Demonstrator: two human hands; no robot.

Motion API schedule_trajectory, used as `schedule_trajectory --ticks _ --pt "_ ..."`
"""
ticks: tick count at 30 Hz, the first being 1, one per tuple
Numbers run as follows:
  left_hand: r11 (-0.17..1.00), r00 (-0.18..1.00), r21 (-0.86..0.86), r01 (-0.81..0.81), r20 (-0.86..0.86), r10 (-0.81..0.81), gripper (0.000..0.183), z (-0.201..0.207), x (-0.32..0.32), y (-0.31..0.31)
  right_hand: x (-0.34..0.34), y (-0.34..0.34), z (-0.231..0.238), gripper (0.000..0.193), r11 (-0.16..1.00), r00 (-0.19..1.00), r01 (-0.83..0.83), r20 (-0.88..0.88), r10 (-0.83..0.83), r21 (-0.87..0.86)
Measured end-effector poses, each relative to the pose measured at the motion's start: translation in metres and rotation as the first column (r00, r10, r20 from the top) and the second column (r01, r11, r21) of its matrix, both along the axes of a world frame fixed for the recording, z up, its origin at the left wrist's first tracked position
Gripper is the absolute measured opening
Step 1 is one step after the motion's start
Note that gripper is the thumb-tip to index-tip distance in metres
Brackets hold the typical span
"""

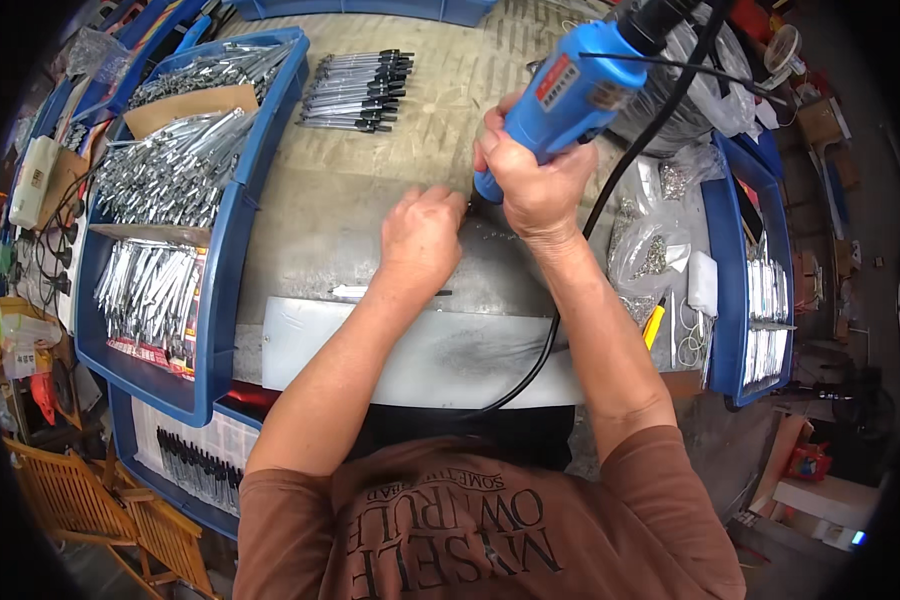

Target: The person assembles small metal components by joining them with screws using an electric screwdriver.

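My right hand (545,185) is wrapped round the body of a blue electric screwdriver (575,85), which is tilted with its lower end near the worktable (340,205). Close to that lower end, my left hand (425,235) is closed, fingers pressed together low over the table. Whatever it pinches is hidden behind the fingers. Partly behind my left forearm lies a thin pen-like piece (350,291), pale at one end and dark at the other. Beyond my left hand, several slim silver-and-black pen-like pieces (355,92) lie side by side in a stack.
A blue bin (232,215) full of slim metallic parts (175,165) stands on the left. At right are clear bags of small parts (650,235), a yellow-handled tool (654,325) and another blue bin (732,300). A black cable (610,190) hangs across my right forearm.
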State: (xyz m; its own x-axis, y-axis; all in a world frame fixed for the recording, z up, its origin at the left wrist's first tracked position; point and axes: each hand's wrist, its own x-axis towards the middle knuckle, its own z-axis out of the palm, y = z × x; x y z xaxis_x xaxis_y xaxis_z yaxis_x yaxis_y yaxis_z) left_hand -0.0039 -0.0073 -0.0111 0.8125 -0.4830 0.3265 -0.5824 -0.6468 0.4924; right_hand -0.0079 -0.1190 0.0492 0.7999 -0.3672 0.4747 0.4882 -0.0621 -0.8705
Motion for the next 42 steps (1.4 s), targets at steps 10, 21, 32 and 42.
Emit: schedule_trajectory --ticks 10,21,32,42 --pt "1.0 1.0 0.023 0.01 -0.014 -0.009 0.01 0.0 -0.001 0.001 -0.005 0.0 0.003 0.031 1.0 0.999 -0.006 -0.041 0.005 -0.028" --pt "0.999 0.996 0.038 -0.029 0.083 0.026 0.004 0.003 0.001 0.009 -0.037 -0.019 0.024 0.033 0.964 0.992 0.032 0.111 -0.063 0.265" --pt "0.961 0.979 0.208 0.184 0.044 -0.198 0.009 0.022 0.005 0.023 -0.044 -0.039 0.012 0.033 0.916 0.983 0.03 0.152 -0.099 0.4" --pt "0.986 0.985 0.105 0.128 0.103 -0.139 0.008 0.016 -0.002 0.009 -0.041 -0.046 0.009 0.032 0.915 0.979 0.075 0.146 -0.144 0.398"
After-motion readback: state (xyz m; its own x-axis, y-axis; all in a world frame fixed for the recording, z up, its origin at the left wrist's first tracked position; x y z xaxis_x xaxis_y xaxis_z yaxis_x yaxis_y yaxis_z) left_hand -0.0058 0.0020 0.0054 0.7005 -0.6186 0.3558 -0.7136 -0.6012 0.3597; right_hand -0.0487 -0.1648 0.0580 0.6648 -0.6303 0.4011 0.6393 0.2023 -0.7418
